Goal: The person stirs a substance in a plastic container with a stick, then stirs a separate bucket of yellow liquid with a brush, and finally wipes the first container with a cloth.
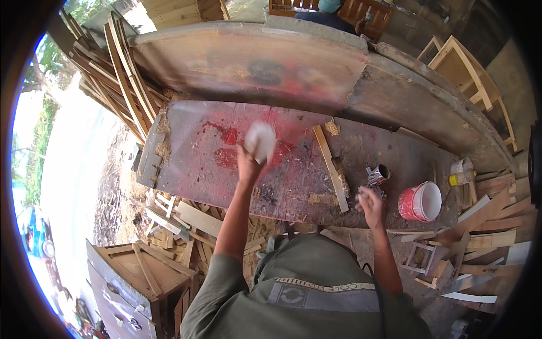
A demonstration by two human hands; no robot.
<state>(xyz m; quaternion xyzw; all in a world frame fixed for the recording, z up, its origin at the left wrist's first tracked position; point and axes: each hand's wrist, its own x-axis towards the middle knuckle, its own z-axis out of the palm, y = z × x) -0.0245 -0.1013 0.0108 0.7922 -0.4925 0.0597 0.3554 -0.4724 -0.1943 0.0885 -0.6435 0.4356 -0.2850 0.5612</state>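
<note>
My left hand (250,165) is closed round a whitish, rounded thing (260,142), held over the left half of the worktable. Motion smears it, so its exact kind does not show. Close by, wet red patches (230,135) stain the table's worn, paint-marked top (186,121). My right hand (371,207) hovers at the table's near edge with its fingers loosely bent and apart, and nothing visible in them. Just beyond it stands an open metal can (379,174) with a shiny side. A red-and-white bucket (420,202) is to its right.
A wooden strip (332,169) lies across the table. At the far right corner stands a translucent container (462,170). Wood offcuts (497,220) cover the floor. A long curved panel (243,62) rises behind the table; a person (330,20) is beyond it. A wooden cabinet (141,277) stands lower left.
</note>
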